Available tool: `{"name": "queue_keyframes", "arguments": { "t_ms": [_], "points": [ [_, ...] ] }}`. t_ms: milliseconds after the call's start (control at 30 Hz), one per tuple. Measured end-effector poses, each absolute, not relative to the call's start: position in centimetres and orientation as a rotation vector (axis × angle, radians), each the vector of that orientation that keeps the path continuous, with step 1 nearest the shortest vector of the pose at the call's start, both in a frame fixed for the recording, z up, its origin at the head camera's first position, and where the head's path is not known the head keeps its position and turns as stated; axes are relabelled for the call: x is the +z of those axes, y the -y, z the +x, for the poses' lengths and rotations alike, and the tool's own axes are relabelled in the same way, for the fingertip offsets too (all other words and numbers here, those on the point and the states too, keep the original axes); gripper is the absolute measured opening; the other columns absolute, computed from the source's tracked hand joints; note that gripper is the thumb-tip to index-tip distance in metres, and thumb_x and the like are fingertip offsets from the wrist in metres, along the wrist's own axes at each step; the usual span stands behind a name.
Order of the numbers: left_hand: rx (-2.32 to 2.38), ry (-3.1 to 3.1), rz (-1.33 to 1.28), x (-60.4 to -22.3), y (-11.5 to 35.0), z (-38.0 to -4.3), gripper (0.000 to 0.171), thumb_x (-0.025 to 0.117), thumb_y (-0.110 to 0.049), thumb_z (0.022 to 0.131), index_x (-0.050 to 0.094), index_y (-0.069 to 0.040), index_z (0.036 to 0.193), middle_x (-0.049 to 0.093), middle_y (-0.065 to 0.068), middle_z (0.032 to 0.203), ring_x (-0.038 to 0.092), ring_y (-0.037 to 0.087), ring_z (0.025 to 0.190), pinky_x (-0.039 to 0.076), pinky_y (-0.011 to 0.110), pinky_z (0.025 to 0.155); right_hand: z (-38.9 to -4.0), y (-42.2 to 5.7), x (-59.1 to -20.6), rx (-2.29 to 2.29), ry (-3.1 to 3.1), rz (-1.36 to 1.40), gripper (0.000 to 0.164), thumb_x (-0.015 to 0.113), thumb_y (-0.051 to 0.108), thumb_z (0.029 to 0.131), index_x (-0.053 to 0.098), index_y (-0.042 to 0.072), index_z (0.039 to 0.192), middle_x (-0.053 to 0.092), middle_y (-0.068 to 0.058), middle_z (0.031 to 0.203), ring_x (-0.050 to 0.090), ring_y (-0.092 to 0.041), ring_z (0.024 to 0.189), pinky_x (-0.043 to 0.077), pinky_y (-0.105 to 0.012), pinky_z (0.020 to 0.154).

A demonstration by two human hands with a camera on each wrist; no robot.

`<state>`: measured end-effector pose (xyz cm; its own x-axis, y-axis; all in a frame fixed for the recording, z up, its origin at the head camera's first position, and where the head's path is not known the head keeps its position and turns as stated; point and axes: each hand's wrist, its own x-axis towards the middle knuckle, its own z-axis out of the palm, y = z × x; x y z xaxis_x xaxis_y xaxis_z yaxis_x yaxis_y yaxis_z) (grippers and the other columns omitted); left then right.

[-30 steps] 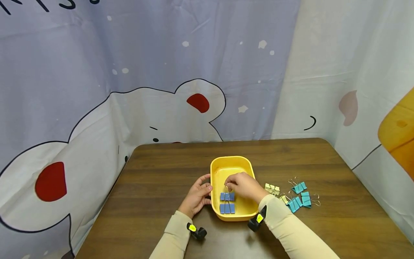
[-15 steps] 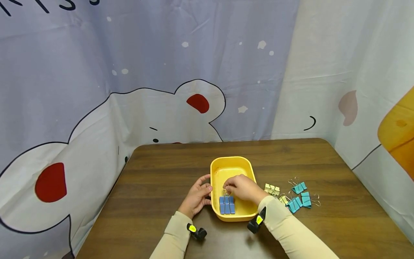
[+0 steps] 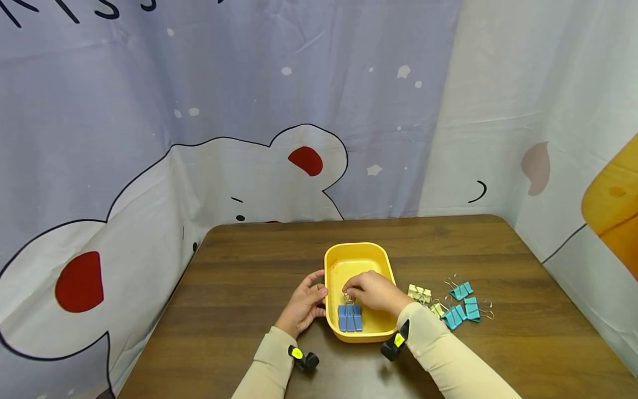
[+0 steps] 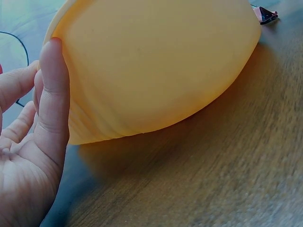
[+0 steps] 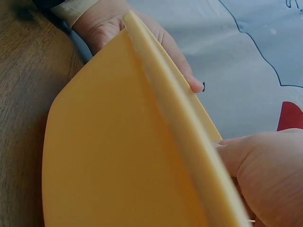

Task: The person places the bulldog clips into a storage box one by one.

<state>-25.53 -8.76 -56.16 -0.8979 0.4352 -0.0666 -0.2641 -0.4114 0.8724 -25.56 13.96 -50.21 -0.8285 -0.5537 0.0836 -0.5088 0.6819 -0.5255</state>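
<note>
Pinching wire handle [image 3: 348, 300] of blue, rectangular-bodied binder clip [image 3: 350, 317], right hand [image 3: 374, 291] inside yellow tray [image 3: 353, 266]; left hand [image 3: 304, 303], fingers extended, touching outer wall.

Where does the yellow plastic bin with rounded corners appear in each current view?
Head: rounded yellow plastic bin, just right of centre, lower half.
Left wrist: bin fills upper middle, cut by top edge.
Right wrist: bin spans left and centre, cut by bottom edge.
Shared landmark: bare left hand against its side.
</note>
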Motion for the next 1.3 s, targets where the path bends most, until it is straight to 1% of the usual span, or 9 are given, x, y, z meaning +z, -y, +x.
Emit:
{"name": "queue_keyframes", "arguments": {
  "t_ms": [267, 433, 533, 700, 767, 833, 933, 1033, 1300],
  "points": [
    [2.331, -1.398, 0.229, -56.1, 8.6, -25.6, 0.057, 0.050, 0.004, 0.103, 0.027, -0.006, 0.153, 0.056, 0.001, 0.091, 0.059, 0.008, 0.066, 0.057, 0.023, 0.050, -25.5, -14.2, -50.1, -0.815, -2.827, -0.879, 0.014, 0.064, 0.017, 0.100, 0.077, 0.013, 0.103, 0.070, 0.011, 0.083, 0.061, -0.003, 0.073, 0.056, -0.029, 0.074],
    [2.335, -1.415, 0.231, -56.3, 8.5, -25.7, 0.055, 0.050, 0.005, 0.102, 0.030, -0.007, 0.152, 0.056, 0.001, 0.091, 0.059, 0.008, 0.067, 0.057, 0.023, 0.050, -25.3, -14.8, -49.6, -0.722, -2.939, -0.855, 0.014, 0.066, 0.020, 0.098, 0.078, 0.014, 0.103, 0.071, 0.010, 0.088, 0.061, -0.005, 0.077, 0.057, -0.033, 0.078],
    [2.336, -1.421, 0.233, -56.4, 8.5, -25.8, 0.054, 0.051, 0.004, 0.102, 0.032, -0.008, 0.150, 0.057, 0.001, 0.091, 0.059, 0.008, 0.067, 0.057, 0.023, 0.050, -25.2, -15.3, -49.1, -0.712, -2.995, -0.841, 0.015, 0.066, 0.020, 0.097, 0.078, 0.014, 0.104, 0.072, 0.010, 0.090, 0.061, -0.004, 0.077, 0.056, -0.032, 0.076],
    [2.338, -1.418, 0.221, -56.5, 8.6, -25.7, 0.053, 0.053, 0.003, 0.102, 0.034, -0.010, 0.149, 0.057, 0.001, 0.091, 0.059, 0.009, 0.066, 0.057, 0.024, 0.050, -24.8, -16.7, -48.1, -0.844, -3.049, -0.884, 0.014, 0.067, 0.019, 0.098, 0.077, 0.012, 0.103, 0.069, 0.012, 0.081, 0.059, -0.001, 0.071, 0.052, -0.026, 0.066],
    [2.340, -1.413, 0.216, -56.5, 8.6, -25.7, 0.053, 0.053, 0.003, 0.102, 0.033, -0.010, 0.150, 0.057, 0.002, 0.090, 0.059, 0.009, 0.066, 0.057, 0.024, 0.050, -24.7, -17.5, -47.8, -0.886, -3.076, -0.907, 0.013, 0.067, 0.018, 0.098, 0.076, 0.012, 0.104, 0.069, 0.013, 0.080, 0.061, -0.001, 0.071, 0.052, -0.025, 0.065],
    [2.339, -1.413, 0.217, -56.5, 8.5, -25.7, 0.054, 0.052, 0.003, 0.102, 0.032, -0.009, 0.150, 0.057, 0.001, 0.091, 0.058, 0.009, 0.066, 0.057, 0.023, 0.050, -24.7, -18.2, -47.4, -0.892, -3.118, -0.925, 0.013, 0.066, 0.017, 0.098, 0.076, 0.012, 0.105, 0.071, 0.012, 0.083, 0.064, -0.003, 0.073, 0.053, -0.026, 0.065],
    [2.336, -1.414, 0.222, -56.5, 8.5, -25.7, 0.054, 0.052, 0.003, 0.102, 0.031, -0.008, 0.151, 0.057, 0.001, 0.091, 0.059, 0.009, 0.066, 0.057, 0.023, 0.049, -24.5, -19.6, -46.9, -0.850, -3.189, -0.912, 0.013, 0.067, 0.017, 0.098, 0.076, 0.014, 0.107, 0.075, 0.006, 0.093, 0.068, -0.010, 0.081, 0.057, -0.033, 0.072],
    [2.336, -1.410, 0.232, -56.6, 8.5, -25.8, 0.054, 0.051, 0.003, 0.102, 0.032, -0.009, 0.151, 0.057, 0.002, 0.092, 0.059, 0.009, 0.067, 0.057, 0.024, 0.050, -24.4, -21.1, -46.4, -0.807, -3.242, -0.883, 0.015, 0.068, 0.016, 0.097, 0.075, 0.014, 0.110, 0.075, 0.000, 0.101, 0.069, -0.017, 0.085, 0.058, -0.040, 0.076],
    [2.325, -1.438, 0.263, -56.5, 8.6, -25.7, 0.053, 0.050, 0.003, 0.102, 0.030, -0.006, 0.151, 0.057, 0.001, 0.092, 0.058, 0.008, 0.067, 0.057, 0.023, 0.051, -24.4, -26.3, -45.8, -0.681, -3.297, -0.804, 0.017, 0.066, 0.022, 0.099, 0.075, 0.016, 0.113, 0.074, 0.001, 0.102, 0.066, -0.015, 0.083, 0.056, -0.042, 0.074]
  ]
}}
